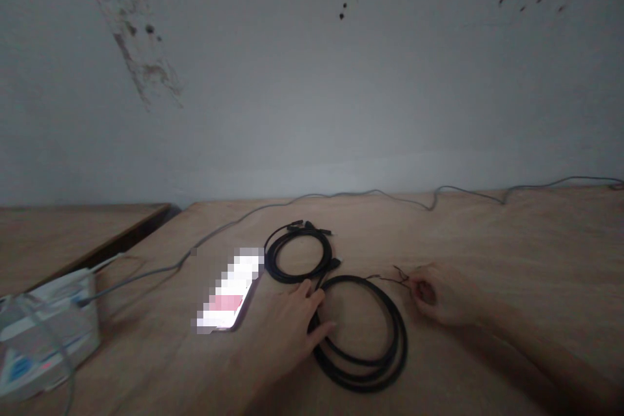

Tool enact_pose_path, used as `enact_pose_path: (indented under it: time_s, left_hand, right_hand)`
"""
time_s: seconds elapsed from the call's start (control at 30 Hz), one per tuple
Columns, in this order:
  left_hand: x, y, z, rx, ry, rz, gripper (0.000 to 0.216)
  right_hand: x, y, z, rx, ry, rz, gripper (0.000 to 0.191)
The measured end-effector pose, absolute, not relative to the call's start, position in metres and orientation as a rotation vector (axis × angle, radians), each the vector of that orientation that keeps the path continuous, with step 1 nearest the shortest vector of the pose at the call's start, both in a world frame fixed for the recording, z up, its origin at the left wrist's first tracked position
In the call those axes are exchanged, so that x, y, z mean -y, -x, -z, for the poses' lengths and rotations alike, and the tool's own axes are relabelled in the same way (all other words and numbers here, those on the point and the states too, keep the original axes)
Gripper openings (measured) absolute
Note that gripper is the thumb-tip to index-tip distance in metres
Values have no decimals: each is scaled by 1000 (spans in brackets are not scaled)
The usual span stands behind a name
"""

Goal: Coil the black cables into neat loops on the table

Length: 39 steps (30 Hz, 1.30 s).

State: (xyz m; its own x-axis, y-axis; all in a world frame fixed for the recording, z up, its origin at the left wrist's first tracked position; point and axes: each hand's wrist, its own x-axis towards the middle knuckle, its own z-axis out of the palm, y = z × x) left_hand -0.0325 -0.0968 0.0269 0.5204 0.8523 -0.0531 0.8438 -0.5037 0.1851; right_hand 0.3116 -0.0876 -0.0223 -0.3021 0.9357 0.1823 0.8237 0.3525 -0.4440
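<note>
Head view, down onto the wooden table (487, 234). Pinning the near-left rim of the big cable coil (363, 380) under the left hand (292, 331), fingers spread flat across the loops. Pinching the thin loose wire ends (397, 278), by the look of it, in the right hand (441, 299), fingers curled shut. Best done with steady pressure and a gentle draw, sparing the smaller coil (292, 278) just beyond and the lit phone (229, 296) alongside.

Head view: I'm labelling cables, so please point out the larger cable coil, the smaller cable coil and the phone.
larger cable coil (363, 382): head view, near arc.
smaller cable coil (270, 259): head view, left arc.
phone (228, 299): head view, lit screen.
</note>
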Motion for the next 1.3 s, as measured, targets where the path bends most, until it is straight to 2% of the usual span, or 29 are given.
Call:
enact_pose_path:
  time_s: [0.17, 0.37, 0.57, 0.77, 0.97, 1.17, 1.3]
  left_hand:
    - [97, 41, -23, -1368, -2624, -109, 33]
    - [90, 44, -18, -1325, -2604, -179, 32]
    - [85, 48, -7, -1452, -2527, -308, 42]
    - [87, 45, -7, -1482, -2400, -344, 50]
    - [88, 47, -1, -1367, -2396, -474, 49]
    - [83, 54, -8, -977, -2579, -755, 22]
    - [81, 55, -7, -1065, -2547, -731, 26]
  right_hand:
    - [87, -310, 12, 2199, 1513, -438, 15]
    - [87, -309, 11, 2120, 1474, -554, 27]
    - [83, -306, 25, 1890, 1310, -731, 31]
    - [76, -304, 31, 1564, 1284, -878, 50]
    - [67, -304, 40, 1453, 1268, -950, 53]
    - [77, -291, 62, 1464, 1303, -774, 55]
    - [97, -289, 64, 1591, 1360, -667, 49]
